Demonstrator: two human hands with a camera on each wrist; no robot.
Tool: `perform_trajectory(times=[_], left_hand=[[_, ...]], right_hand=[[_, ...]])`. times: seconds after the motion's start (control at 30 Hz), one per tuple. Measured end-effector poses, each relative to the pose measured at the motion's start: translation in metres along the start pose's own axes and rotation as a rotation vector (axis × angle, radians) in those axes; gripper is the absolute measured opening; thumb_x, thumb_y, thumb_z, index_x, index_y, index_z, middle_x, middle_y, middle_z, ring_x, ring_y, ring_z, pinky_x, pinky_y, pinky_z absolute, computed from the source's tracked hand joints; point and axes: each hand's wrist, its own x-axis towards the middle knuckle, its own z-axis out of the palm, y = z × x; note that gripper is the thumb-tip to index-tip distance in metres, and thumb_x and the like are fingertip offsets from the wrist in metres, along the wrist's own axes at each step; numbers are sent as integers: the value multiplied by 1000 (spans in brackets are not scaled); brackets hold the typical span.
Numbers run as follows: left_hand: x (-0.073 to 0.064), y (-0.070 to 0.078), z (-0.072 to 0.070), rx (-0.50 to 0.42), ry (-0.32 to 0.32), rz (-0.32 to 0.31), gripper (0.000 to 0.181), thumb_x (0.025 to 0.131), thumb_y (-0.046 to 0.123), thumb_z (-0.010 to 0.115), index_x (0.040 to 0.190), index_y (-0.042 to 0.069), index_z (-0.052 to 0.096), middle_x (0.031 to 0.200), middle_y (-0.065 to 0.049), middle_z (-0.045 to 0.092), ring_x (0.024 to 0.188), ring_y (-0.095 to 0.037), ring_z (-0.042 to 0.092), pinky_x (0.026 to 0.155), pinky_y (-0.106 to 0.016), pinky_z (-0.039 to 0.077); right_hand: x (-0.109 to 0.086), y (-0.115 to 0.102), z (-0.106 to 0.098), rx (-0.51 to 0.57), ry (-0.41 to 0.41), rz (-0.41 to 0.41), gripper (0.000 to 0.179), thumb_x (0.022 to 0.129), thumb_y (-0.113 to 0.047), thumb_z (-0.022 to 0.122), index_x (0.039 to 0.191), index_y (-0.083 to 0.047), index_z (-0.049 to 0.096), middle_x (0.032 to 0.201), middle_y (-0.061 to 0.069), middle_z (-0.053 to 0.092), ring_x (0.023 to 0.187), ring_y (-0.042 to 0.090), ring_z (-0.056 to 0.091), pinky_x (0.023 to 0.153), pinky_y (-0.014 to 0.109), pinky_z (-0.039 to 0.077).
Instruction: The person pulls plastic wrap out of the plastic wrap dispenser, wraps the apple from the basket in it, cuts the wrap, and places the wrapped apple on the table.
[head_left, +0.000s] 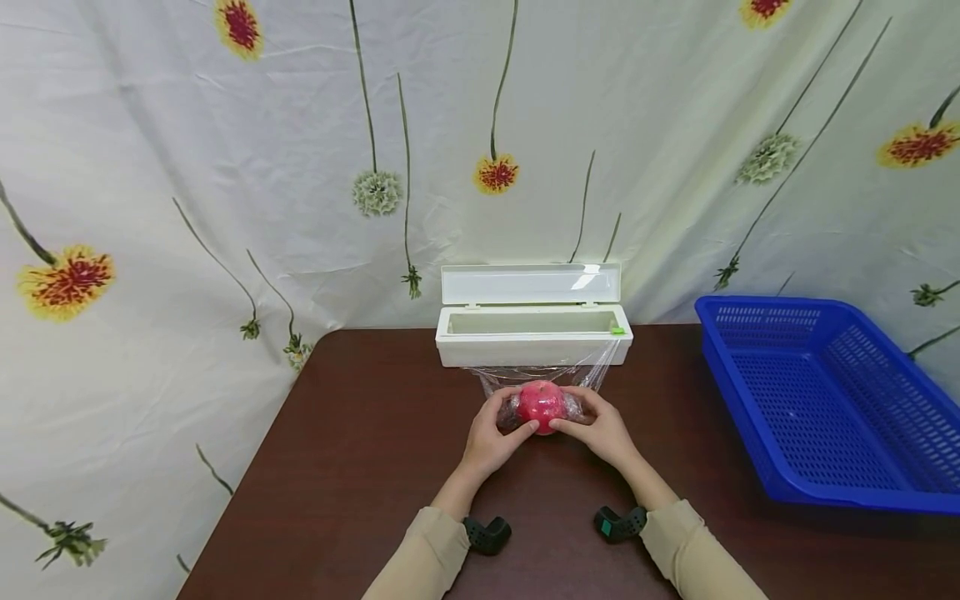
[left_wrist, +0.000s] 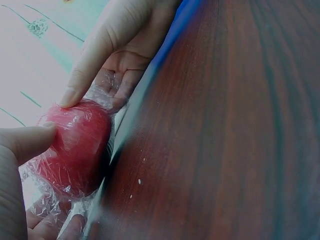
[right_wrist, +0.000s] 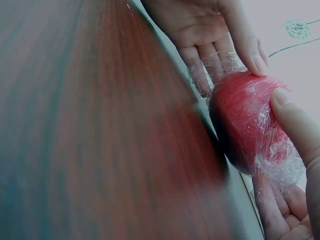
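A round red fruit [head_left: 542, 402], wrapped in clear cling film, is held between both hands over the table. My left hand [head_left: 491, 437] grips its left side, thumb on the near face and fingers beneath. From the right, my right hand [head_left: 606, 432] holds it the same way. Bunched cling film [right_wrist: 280, 162] gathers at the fruit's sides by the fingers. A sheet of cling film [head_left: 596, 371] stretches from the fruit back to a white cling film box [head_left: 534, 352]. The box's lid [head_left: 510, 285] is raised, and a green slider [head_left: 617, 331] sits at its right end.
A blue perforated plastic basket [head_left: 772, 450] stands on the right of the dark brown table [head_left: 360, 467]. Behind the table hangs a white flower-print cloth [head_left: 300, 150]. Dark bands [head_left: 489, 536] are on both wrists.
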Motion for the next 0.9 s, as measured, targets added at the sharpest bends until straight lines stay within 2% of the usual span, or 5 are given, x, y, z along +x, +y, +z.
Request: perform_trajectory(times=[0.4,0.63,0.77,0.9], left_hand=[[1,0,0,29,11,-17,52,82,35,72,126,17,52,122,-7,56,110,-25,53,91,-47,46],[0,2,-1,59,15,-31,53,82,40,70,127,17,53,124,-5,55,113,-24,51,93,-47,45],[0,3,-2,44,23,-23,53,82,39,70,127,17,53,124,-4,55,112,-23,51,92,-46,45],[2,5,-4,-7,48,-10,52,82,34,72,127,16,53,124,-4,55,110,-21,52,90,-43,47]], right_hand=[[0,0,-1,-26,6,6,54,78,-31,77,126,-12,57,120,12,60,103,28,59,84,40,52],[-1,-2,-1,-48,18,23,50,79,-32,76,122,-13,60,117,11,62,97,26,59,80,37,53],[-1,-6,-1,-51,21,14,49,79,-32,76,121,-12,61,114,11,63,94,25,60,79,35,54],[-1,-14,-3,-43,38,-12,49,78,-31,77,119,-10,61,112,11,64,91,24,61,77,34,54]])
